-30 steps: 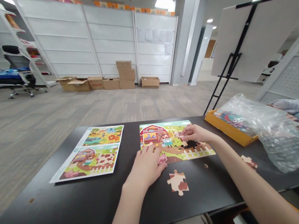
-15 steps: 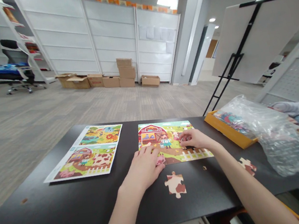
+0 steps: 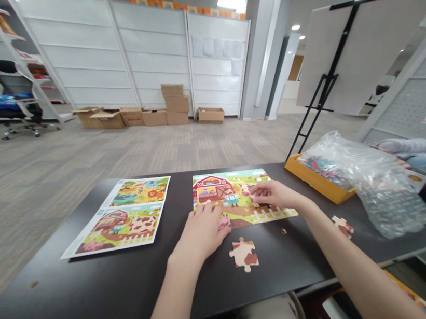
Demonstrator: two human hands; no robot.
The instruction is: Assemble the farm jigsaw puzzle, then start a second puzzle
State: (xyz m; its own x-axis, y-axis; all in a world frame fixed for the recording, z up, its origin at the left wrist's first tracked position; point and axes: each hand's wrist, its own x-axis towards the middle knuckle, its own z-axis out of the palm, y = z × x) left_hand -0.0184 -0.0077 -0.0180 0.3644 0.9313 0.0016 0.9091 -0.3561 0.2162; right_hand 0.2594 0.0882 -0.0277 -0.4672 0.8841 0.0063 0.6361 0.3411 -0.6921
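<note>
Puzzle (image 3: 236, 201), red-barned, lies near the surface's (image 3: 118, 303) far edge — our left grip (image 3: 205, 231), wide, hides one corner; right grip (image 3: 274, 195), we cannot tell; loose piece (image 3: 244, 256) nearer.

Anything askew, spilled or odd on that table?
Nothing looks spilled or broken. The untidiest thing is the crumpled clear plastic, sprawled partly across the yellow box. One brown-patched piece near the puzzle and another farther right lie loose.
</note>
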